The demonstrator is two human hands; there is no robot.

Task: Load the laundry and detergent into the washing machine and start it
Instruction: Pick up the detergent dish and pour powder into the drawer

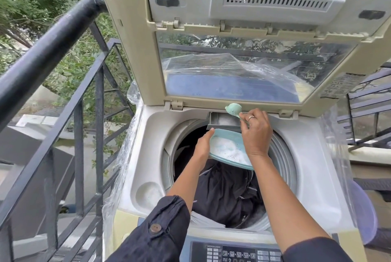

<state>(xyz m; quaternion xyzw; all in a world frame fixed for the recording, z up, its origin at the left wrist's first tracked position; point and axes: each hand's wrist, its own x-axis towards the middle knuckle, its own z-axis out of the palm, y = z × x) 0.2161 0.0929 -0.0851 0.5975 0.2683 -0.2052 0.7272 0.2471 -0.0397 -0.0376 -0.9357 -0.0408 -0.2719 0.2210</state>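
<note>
detergent tub point(230, 147) in left hand point(203, 145) — one scoop point(233, 109) in right hand point(255, 132)

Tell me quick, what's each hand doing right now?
Left hand: grips the detergent powder container over the drum.
Right hand: pinches the green scoop at the detergent drawer.

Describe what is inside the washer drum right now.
Dark clothing fills the drum. The light blue detergent container, gripped by the left hand, and both forearms cover the upper part; the drum bottom is hidden.
</note>
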